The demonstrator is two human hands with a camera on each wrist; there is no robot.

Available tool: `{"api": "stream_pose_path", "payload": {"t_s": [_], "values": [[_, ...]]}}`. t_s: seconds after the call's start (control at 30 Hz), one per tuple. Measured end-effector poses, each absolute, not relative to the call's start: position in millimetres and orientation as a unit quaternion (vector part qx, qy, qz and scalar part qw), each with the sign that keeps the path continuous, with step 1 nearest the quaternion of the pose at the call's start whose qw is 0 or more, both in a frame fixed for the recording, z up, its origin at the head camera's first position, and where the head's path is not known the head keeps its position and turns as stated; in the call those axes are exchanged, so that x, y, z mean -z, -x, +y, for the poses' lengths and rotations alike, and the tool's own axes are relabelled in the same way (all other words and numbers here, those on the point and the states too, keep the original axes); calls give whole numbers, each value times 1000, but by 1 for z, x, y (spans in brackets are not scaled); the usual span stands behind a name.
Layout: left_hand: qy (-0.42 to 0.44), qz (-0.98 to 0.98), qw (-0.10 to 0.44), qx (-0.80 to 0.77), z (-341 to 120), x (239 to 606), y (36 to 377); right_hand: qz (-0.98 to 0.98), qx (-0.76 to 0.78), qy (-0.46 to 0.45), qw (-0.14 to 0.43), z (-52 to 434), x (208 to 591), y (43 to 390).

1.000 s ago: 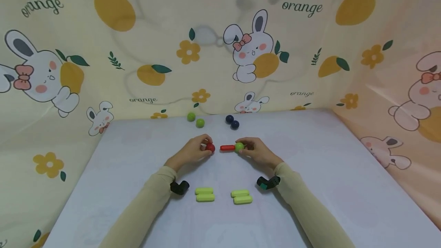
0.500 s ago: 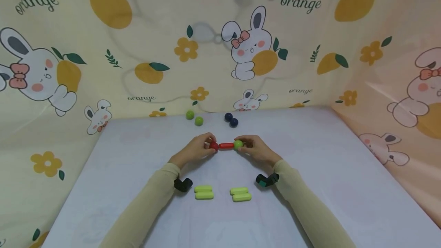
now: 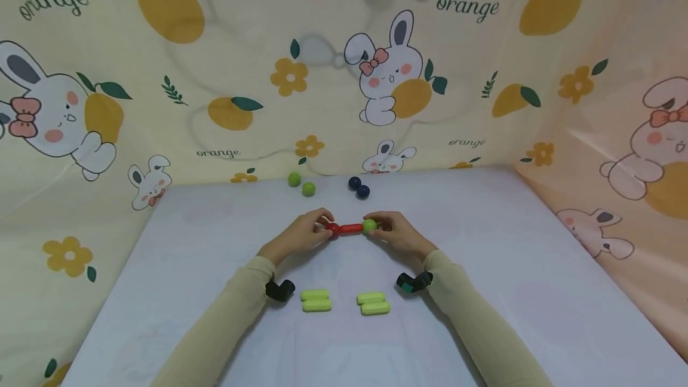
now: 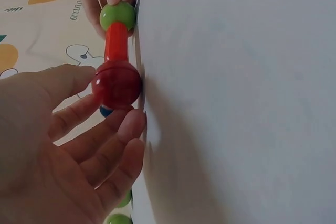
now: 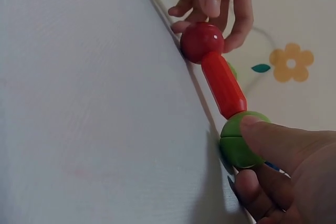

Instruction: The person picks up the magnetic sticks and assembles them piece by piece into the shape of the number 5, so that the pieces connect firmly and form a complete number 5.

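Your left hand (image 3: 301, 233) pinches the red ball (image 3: 333, 229) and your right hand (image 3: 395, 233) pinches the green ball (image 3: 369, 226); both sit on the ends of the red rod (image 3: 352, 229), so that link looks joined. Behind the rod, two green balls (image 3: 301, 184) and two dark balls (image 3: 358, 187) lie loose; nearer you, four green rods (image 3: 344, 303) wait unused. The backdrop (image 3: 467, 9) reads "orange"

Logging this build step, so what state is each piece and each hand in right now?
red ball: joined to the rod's left end, held by left hand
red rod: lying level, a ball on each end
green ball: on the rod's right end, held by right hand
green bars: paired, lying loose on the table
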State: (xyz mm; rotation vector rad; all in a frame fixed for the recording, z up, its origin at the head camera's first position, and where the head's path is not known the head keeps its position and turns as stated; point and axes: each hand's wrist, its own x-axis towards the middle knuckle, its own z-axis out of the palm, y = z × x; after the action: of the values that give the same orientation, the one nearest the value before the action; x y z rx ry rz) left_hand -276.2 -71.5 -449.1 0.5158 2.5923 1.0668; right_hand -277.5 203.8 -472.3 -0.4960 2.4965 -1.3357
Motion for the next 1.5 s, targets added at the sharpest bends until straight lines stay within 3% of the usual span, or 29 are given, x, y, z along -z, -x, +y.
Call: {"api": "stream_pose_path", "payload": {"t_s": [0.4,0.9,1.2,1.5], "values": [[-193,900,138,-366,-109,448,260,879,429,162,133,198,470,282],[-189,905,181,-336,-124,438,230,879,430,156,138,181,471,293],[-250,888,195,-334,-117,440,199,875,437,147,147,183,471,293],[-310,889,175,-288,-115,442,176,871,444,150,149,182,473,292]]}}
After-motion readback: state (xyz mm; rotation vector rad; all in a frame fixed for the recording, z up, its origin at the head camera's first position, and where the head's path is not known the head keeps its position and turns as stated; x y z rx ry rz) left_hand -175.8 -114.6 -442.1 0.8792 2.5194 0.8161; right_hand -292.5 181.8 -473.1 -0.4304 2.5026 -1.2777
